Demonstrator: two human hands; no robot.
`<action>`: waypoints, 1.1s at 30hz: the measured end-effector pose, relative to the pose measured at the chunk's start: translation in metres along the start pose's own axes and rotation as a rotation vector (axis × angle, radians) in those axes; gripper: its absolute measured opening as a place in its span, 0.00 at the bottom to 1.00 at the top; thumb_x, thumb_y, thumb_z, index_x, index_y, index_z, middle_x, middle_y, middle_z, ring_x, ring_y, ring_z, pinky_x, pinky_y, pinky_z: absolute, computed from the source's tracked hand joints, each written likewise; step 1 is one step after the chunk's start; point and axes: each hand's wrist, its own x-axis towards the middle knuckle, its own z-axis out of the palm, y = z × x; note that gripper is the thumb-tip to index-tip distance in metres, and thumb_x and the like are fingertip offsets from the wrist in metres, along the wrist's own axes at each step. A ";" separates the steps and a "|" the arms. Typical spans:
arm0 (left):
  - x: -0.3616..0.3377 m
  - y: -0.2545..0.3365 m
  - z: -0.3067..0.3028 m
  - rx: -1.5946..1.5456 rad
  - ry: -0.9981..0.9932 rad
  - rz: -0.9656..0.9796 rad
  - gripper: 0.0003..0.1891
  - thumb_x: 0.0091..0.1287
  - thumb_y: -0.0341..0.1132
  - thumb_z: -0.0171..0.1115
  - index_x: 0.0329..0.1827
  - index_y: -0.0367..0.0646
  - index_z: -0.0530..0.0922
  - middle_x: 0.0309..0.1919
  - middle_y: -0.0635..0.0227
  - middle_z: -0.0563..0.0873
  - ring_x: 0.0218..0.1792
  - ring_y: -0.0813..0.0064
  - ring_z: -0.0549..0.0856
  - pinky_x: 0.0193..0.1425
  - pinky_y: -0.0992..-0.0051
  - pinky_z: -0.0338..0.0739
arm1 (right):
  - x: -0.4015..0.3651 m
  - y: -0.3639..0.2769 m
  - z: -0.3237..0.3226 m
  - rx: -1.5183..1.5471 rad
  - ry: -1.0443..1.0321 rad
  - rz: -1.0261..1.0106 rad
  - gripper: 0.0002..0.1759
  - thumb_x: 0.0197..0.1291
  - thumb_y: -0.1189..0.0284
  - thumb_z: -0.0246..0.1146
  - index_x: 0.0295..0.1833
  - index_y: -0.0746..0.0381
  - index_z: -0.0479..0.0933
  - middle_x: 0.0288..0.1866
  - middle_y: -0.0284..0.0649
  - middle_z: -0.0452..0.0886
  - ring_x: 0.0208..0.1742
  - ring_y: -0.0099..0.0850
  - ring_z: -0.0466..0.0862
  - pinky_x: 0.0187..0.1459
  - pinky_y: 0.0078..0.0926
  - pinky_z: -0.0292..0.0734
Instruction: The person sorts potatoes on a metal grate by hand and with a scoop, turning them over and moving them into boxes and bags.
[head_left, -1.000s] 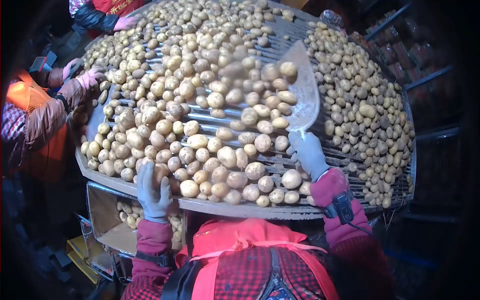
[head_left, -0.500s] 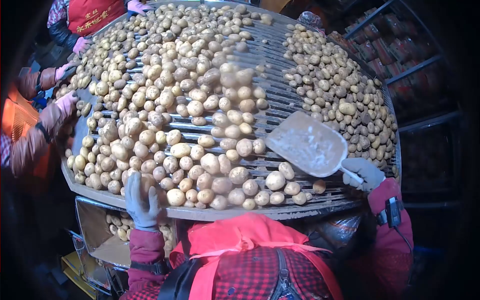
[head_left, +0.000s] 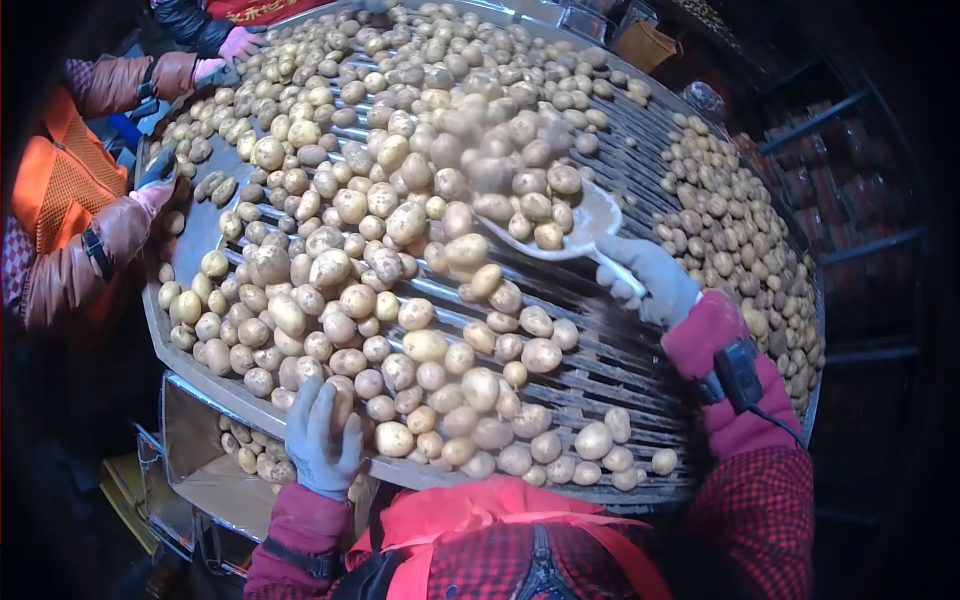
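Note:
My right hand, in a grey glove, is closed around the white handle of a scoop. Several potatoes lie in and against the scoop's blade, over the slatted table. At the table's near edge is my left hand, also gloved, with fingers stretched up and thumb apart. A potato sits right at its fingers and thumb. Many more potatoes cover the slats between my hands.
A slatted metal table has a raised rim. Another potato heap lies on the right. Co-workers' hands reach in from the left. Below the near edge stands a box with potatoes inside.
The scoop has moved away from me and left, from bare slats into the potatoes, and now carries several. My left hand has stayed by the near edge. The whole view has shifted.

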 end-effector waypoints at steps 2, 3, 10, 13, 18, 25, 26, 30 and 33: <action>0.003 0.004 -0.003 -0.001 -0.017 -0.024 0.30 0.64 0.33 0.70 0.70 0.40 0.74 0.64 0.43 0.79 0.58 0.40 0.82 0.62 0.51 0.79 | 0.030 -0.007 0.018 0.001 0.015 -0.026 0.12 0.76 0.59 0.61 0.50 0.56 0.79 0.27 0.33 0.83 0.16 0.17 0.78 0.11 0.12 0.66; 0.004 0.003 -0.002 -0.013 -0.007 -0.008 0.30 0.63 0.32 0.70 0.70 0.40 0.74 0.63 0.43 0.79 0.57 0.40 0.82 0.61 0.51 0.79 | 0.045 -0.014 0.030 0.002 0.015 -0.048 0.12 0.76 0.59 0.61 0.50 0.56 0.79 0.27 0.33 0.83 0.16 0.17 0.78 0.11 0.12 0.66; 0.003 0.001 -0.005 -0.059 -0.060 -0.064 0.29 0.63 0.34 0.70 0.69 0.40 0.75 0.66 0.42 0.78 0.60 0.41 0.82 0.63 0.52 0.79 | 0.120 -0.094 0.116 -0.218 -0.026 -0.260 0.13 0.76 0.62 0.61 0.51 0.61 0.79 0.30 0.34 0.83 0.18 0.17 0.74 0.13 0.12 0.62; 0.003 0.001 -0.003 -0.087 -0.004 -0.061 0.29 0.63 0.35 0.72 0.68 0.41 0.76 0.64 0.43 0.80 0.58 0.41 0.83 0.62 0.52 0.80 | 0.134 -0.127 0.157 -0.271 0.015 -0.355 0.12 0.72 0.66 0.62 0.48 0.65 0.81 0.29 0.34 0.83 0.21 0.19 0.76 0.17 0.15 0.66; 0.007 0.003 -0.005 -0.066 0.044 -0.055 0.28 0.62 0.35 0.72 0.67 0.41 0.78 0.62 0.46 0.81 0.57 0.45 0.84 0.61 0.54 0.80 | 0.224 -0.167 0.172 -0.700 0.036 -0.870 0.10 0.67 0.66 0.66 0.51 0.56 0.85 0.40 0.44 0.87 0.39 0.35 0.90 0.35 0.33 0.82; 0.000 -0.002 0.002 -0.108 0.082 -0.042 0.30 0.63 0.36 0.71 0.69 0.42 0.77 0.63 0.47 0.81 0.59 0.45 0.83 0.63 0.55 0.79 | 0.155 -0.219 0.127 -1.591 0.239 -0.827 0.18 0.66 0.60 0.64 0.52 0.62 0.86 0.39 0.48 0.88 0.36 0.46 0.89 0.39 0.41 0.83; 0.002 0.000 0.000 -0.118 0.079 -0.040 0.29 0.63 0.36 0.71 0.69 0.42 0.77 0.63 0.47 0.81 0.59 0.45 0.83 0.63 0.56 0.79 | 0.124 -0.213 0.138 -1.461 0.288 -0.746 0.17 0.65 0.63 0.65 0.49 0.66 0.86 0.34 0.46 0.88 0.28 0.40 0.87 0.29 0.36 0.81; 0.003 0.001 -0.002 -0.116 0.059 -0.040 0.30 0.63 0.35 0.71 0.69 0.40 0.76 0.63 0.46 0.80 0.60 0.44 0.82 0.65 0.55 0.78 | 0.125 -0.198 0.095 -1.410 0.550 -0.798 0.19 0.66 0.60 0.64 0.46 0.67 0.86 0.30 0.45 0.88 0.23 0.34 0.87 0.25 0.35 0.81; 0.003 0.004 -0.003 -0.108 0.057 -0.051 0.30 0.63 0.35 0.71 0.69 0.40 0.76 0.63 0.46 0.80 0.61 0.43 0.82 0.66 0.54 0.77 | 0.048 -0.167 0.093 -1.578 0.789 -0.765 0.23 0.67 0.52 0.61 0.53 0.60 0.85 0.41 0.49 0.90 0.40 0.42 0.90 0.44 0.42 0.83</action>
